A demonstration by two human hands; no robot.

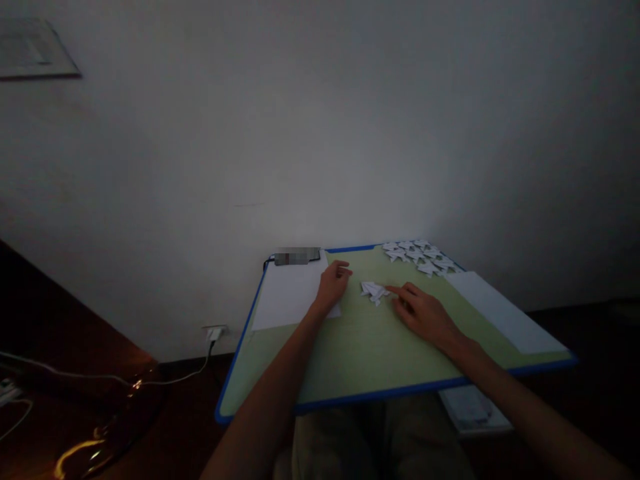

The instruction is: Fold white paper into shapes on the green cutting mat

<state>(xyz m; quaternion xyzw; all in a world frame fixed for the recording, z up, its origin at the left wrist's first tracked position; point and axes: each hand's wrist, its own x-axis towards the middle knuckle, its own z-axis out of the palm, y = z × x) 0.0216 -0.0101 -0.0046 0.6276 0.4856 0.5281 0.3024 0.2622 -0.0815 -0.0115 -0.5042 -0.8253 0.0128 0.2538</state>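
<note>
A white folded-paper figure, shaped like an origami frog [374,291], lies on the green tabletop [350,360]. My right hand [423,312] is just to its right. Its index finger stretches out to the figure's right edge and seems to touch it, while the other fingers curl loosely around nothing. To the left of the frog, my left hand [335,283] rests by the right edge of a white paper sheet [285,293]. Its fingers are slightly bent and apart, with nothing in them.
Several similar folded-paper frogs [415,255] stand grouped at the back right. A white paper stack [505,313] lies along the right side. A dark device [297,257] with a cable sits at the back left, near the wall [320,133]. A plug [214,333] is in the wall.
</note>
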